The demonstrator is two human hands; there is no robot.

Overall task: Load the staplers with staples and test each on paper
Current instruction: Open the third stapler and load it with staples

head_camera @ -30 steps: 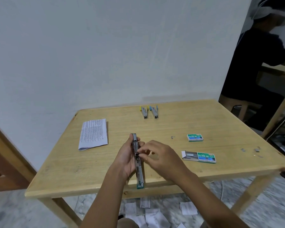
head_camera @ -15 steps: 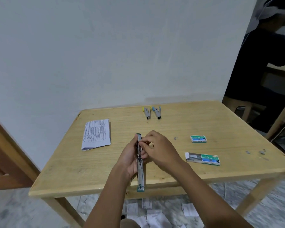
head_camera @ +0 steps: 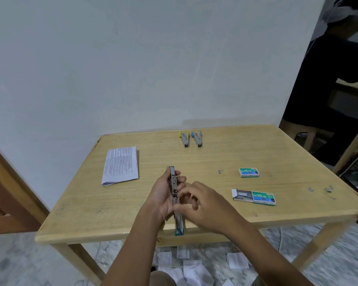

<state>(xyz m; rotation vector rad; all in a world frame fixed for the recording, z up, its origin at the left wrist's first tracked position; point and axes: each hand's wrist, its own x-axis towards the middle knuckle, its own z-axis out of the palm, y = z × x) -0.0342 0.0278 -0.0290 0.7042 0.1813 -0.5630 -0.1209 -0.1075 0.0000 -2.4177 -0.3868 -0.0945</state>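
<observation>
Lying lengthwise toward the wall: opened stapler [head_camera: 175, 195], clasped in left hand [head_camera: 163, 198]; right hand [head_camera: 205, 205] fingertips pinched beside its channel, contents unclear.

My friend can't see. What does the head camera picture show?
A person's left hand holds an opened stapler over a wooden table while the right hand works at it. Nearby lie two more staplers, a folded printed paper and two staple boxes.
</observation>
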